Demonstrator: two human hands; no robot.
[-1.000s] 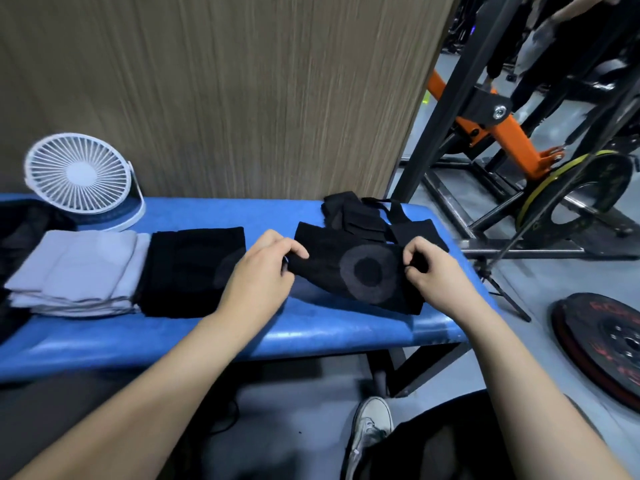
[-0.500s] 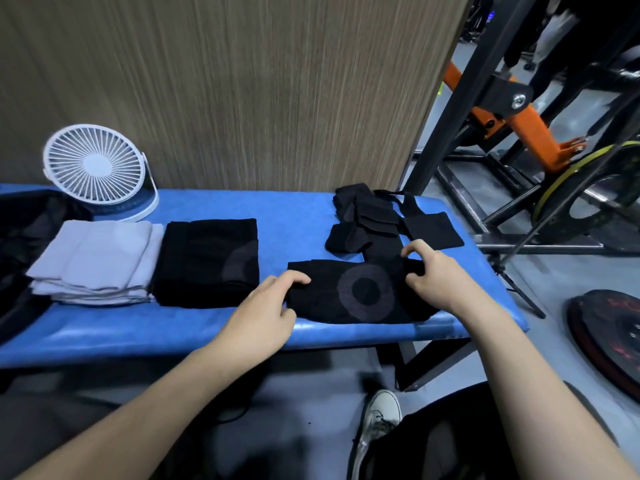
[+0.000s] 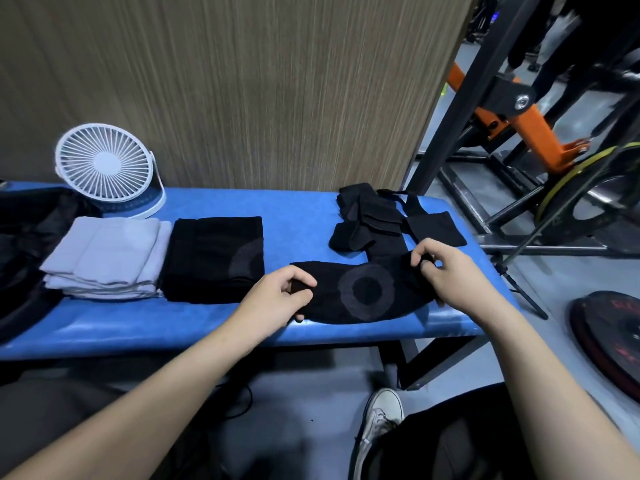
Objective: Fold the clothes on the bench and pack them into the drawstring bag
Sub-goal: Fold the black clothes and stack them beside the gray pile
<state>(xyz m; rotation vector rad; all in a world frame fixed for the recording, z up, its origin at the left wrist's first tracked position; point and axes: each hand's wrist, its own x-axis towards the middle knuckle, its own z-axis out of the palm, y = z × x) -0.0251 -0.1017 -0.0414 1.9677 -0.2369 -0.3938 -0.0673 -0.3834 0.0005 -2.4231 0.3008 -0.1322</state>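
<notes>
Black garment (image 3: pixel 367 292) stretched between my left hand (image 3: pixel 277 296) and right hand (image 3: pixel 450 271), each pinching an end, to flatten it for folding.

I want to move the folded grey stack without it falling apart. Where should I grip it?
Take the grey stack by its two short ends, coming from the bench's front edge, fingers under the bottom layer. Its loose layered edges face front, and the black folded garment abuts its right side.
</notes>
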